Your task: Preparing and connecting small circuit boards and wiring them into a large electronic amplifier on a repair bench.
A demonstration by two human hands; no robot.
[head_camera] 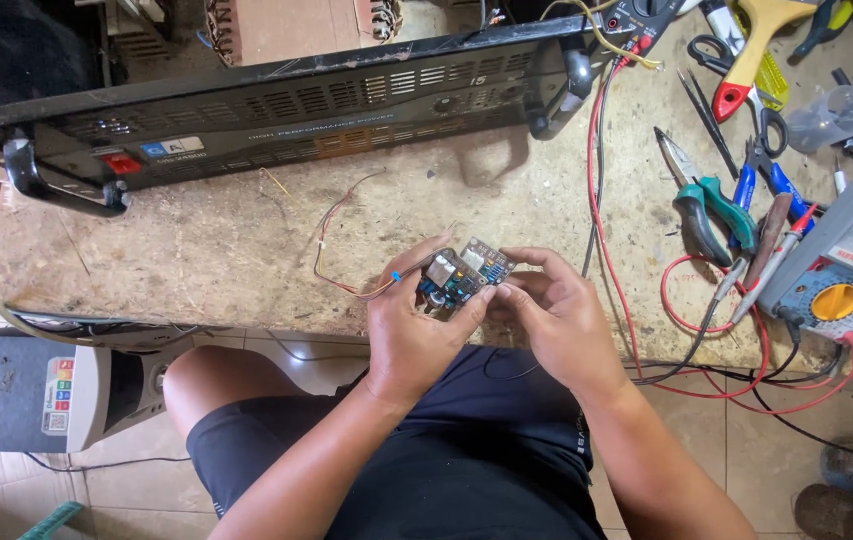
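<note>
Head cam, centre frame: left hand (408, 330) & right hand (554, 318) both pinch small circuit board (463, 276) by edges, tilted up toward viewer, prob. for inspection. Its thin wires (331, 245) trail onto workbench (196, 250); multimeter (841, 270) at right within reach.

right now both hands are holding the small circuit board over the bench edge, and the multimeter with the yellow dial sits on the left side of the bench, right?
Not quite. The left hand and right hand do hold the small circuit board over the bench edge, but the head view shows the multimeter with the yellow dial on the right side.
</note>
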